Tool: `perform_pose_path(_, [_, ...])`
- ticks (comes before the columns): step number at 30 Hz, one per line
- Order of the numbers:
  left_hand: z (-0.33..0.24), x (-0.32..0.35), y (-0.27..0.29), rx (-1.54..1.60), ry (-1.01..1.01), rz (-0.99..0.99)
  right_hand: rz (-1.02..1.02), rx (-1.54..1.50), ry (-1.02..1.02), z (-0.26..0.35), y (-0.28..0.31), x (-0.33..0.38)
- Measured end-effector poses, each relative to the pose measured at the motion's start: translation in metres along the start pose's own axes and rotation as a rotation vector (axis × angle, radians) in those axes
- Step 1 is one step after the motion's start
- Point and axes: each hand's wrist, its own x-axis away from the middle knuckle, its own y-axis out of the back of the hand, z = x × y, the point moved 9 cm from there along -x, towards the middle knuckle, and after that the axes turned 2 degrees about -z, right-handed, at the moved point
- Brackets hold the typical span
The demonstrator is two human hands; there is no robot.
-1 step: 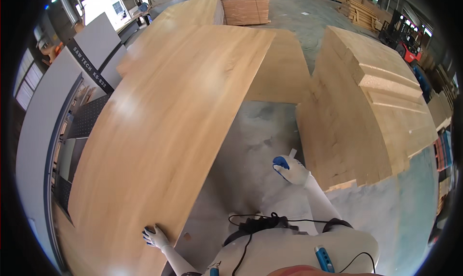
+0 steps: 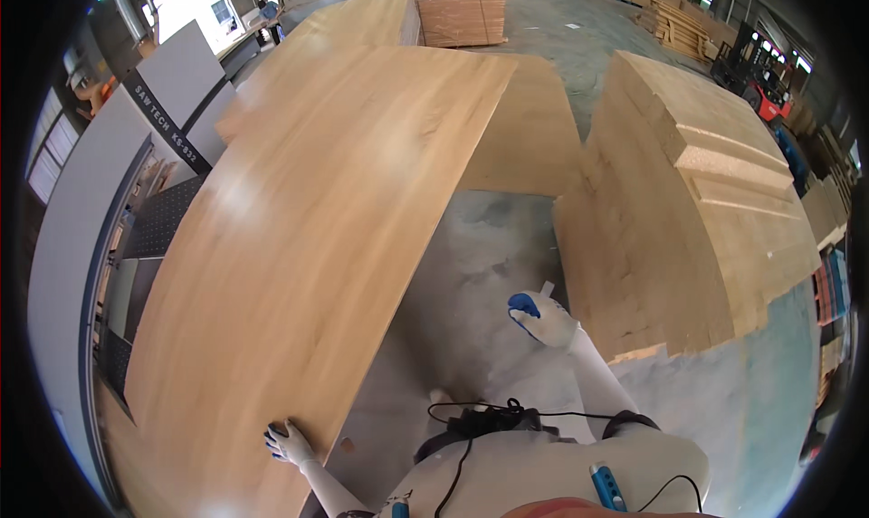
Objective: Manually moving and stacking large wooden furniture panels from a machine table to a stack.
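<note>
A large wood-grain board (image 2: 299, 237) stretches from near me to the far left. My left hand (image 2: 290, 444), in a white glove with dark blue fingertips, lies on its near end with the fingers apart. My right hand (image 2: 545, 323) hangs over the grey floor, away from the board, in a white glove with a blue palm. Its fingers are curled in, and a small pale flat piece (image 2: 548, 289) sticks out beside them. What that piece is, I cannot make out.
A tall stack of wooden boards (image 2: 643, 219) stands close on my right. To the left is a large grey-white machine (image 2: 72, 237). Another board (image 2: 520, 129) spans the far side of the gap. A forklift (image 2: 765, 88) and banded sheet stacks (image 2: 460, 16) stand farther back.
</note>
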Motion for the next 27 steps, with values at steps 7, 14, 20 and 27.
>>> perform_pose_path(7, [-0.192,0.012,-0.012,-0.068,-0.315,-0.115,0.222,0.246,0.184,0.009,0.013,-0.141])
perform_pose_path(14, [-0.256,-0.047,-0.026,-0.148,0.019,-0.153,0.263,0.221,0.166,0.006,0.054,-0.322])
perform_pose_path(20, [-0.261,-0.058,-0.015,-0.075,0.142,-0.228,0.194,0.071,0.297,-0.014,0.111,-0.491])
perform_pose_path(27, [-0.276,-0.031,-0.026,-0.044,0.392,-0.214,-0.226,0.108,0.226,-0.116,0.221,-0.754])
